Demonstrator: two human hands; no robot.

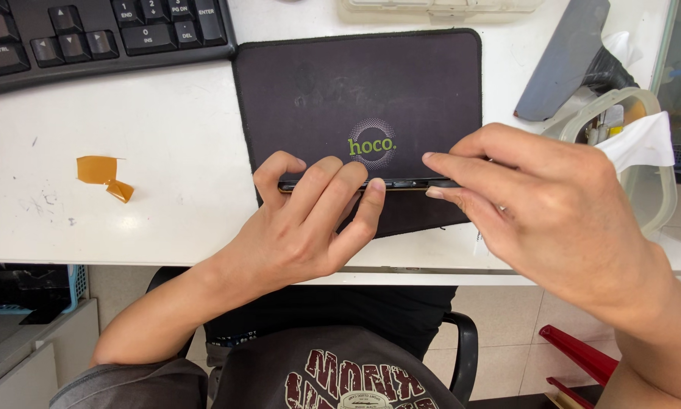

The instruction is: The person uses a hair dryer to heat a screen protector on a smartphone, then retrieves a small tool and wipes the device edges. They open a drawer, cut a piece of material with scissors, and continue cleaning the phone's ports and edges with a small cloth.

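Both hands, left (310, 220) and right (537, 204), pinch a thin dark phone (401, 184) edge-on between them above the mat (356, 83).

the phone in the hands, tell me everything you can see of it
The phone is a thin dark slab stood on its long edge, so only its narrow side shows, with small side buttons and a faint coppery line along the bottom. It stands on the dark mouse mat at the desk's front. The left hand grips its left end with fingers over the top; the right hand pinches its right end.
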